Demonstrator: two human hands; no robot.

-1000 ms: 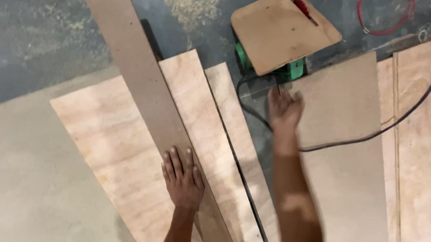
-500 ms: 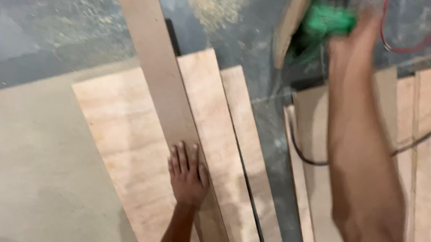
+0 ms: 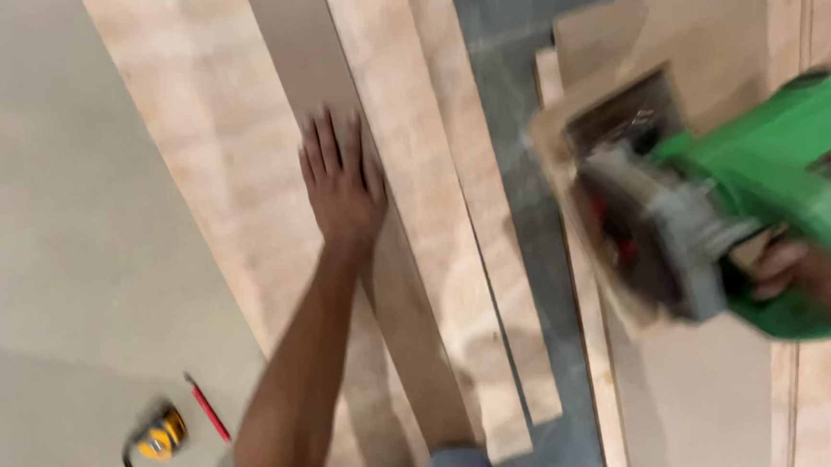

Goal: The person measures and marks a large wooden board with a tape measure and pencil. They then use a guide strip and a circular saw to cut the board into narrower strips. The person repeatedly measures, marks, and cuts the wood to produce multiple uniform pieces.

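Right hand (image 3: 802,272) is closed around the handle of one green circular saw (image 3: 722,215), which is held in the air at the right of the view, tilted, with a flat wooden base plate (image 3: 563,128) fixed to its sole; the picture is blurred there, so finer parts cannot be told. Left hand (image 3: 340,180) is laid flat, fingers spread wide, palm down on one long narrow brown strip (image 3: 357,218), and nothing is gripped by it.

One yellow tape measure (image 3: 159,437) and one red pencil (image 3: 207,410) are seen nearest the viewer, side by side on the large grey sheet (image 3: 50,237) at the left, well apart from both hands.

The brown strip is laid lengthwise over one wide plywood board (image 3: 209,160), which rests on the grey sheet. Just beside the strip, to its right, two narrower plywood offcuts (image 3: 433,213) are counted, running parallel and touching each other. A band of bare grey floor (image 3: 514,112) separates these from further plywood panels (image 3: 811,411) lying under and behind the saw; their number cannot be told, since the saw and the right hand cover part of them.

No containers are shown.
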